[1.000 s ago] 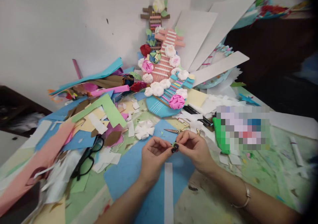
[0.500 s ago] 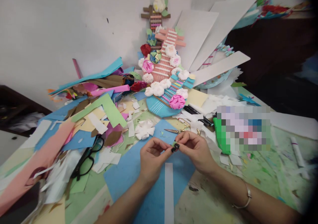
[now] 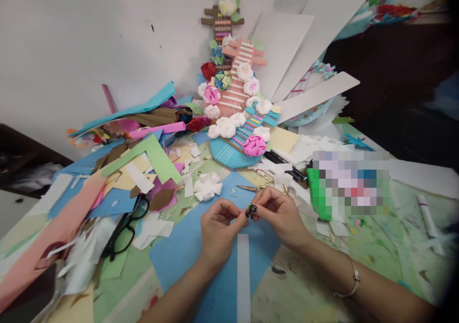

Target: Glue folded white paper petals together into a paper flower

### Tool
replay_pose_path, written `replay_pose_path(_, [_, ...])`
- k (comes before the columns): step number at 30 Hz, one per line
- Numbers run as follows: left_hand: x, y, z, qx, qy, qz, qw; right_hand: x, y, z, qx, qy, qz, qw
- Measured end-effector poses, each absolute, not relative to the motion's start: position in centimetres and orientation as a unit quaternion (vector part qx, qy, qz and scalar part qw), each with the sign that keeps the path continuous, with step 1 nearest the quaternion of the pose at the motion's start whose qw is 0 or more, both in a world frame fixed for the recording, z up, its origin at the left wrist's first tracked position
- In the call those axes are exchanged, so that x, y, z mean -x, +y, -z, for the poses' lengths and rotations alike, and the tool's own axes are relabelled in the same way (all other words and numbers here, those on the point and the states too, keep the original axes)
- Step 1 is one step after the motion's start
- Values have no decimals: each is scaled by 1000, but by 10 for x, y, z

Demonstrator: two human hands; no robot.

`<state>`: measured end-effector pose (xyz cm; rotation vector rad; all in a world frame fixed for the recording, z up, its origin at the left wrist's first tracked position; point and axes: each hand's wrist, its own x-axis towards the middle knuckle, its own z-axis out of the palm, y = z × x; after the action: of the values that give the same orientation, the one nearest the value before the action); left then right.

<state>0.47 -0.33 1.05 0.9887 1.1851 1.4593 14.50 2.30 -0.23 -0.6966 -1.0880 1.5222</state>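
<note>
My left hand [image 3: 219,230] and my right hand [image 3: 278,216] meet fingertip to fingertip over a blue sheet of paper [image 3: 175,251]. Pinched between thumbs and fingers is a small piece of green paper [image 3: 249,207], mostly hidden by the fingertips. Just beyond them lie scissors [image 3: 253,188] with gold-coloured handles, blades pointing left. A white paper strip [image 3: 243,275] rests on the blue sheet below my hands. To the left of the scissors sits a white crumpled paper flower [image 3: 208,186].
Paper guitars decorated with flowers, one pink [image 3: 236,89] and one blue [image 3: 229,151], stand against the wall. Black-framed glasses [image 3: 124,232] and paper scraps crowd the left. Black pens [image 3: 283,163], a green packet [image 3: 319,199] and a white marker [image 3: 428,220] lie right.
Both hands stay pinched together, with only a slight shift of the fingertips. The whole view has moved a little; the things on the table have not.
</note>
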Motion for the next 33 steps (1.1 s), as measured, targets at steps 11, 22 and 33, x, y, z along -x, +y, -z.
replay_pose_path(11, [-9,-5,-4,-402,510,-577,495,-133,20,17,330,-426,-640,548])
replay_pose_path(22, [3,4,1,-475,481,-533,509,-138,21,17,339,-450,-623,542])
replay_pose_path(33, [1,-3,4,-524,516,-488,471,-147,19,18,415,-672,-364,493])
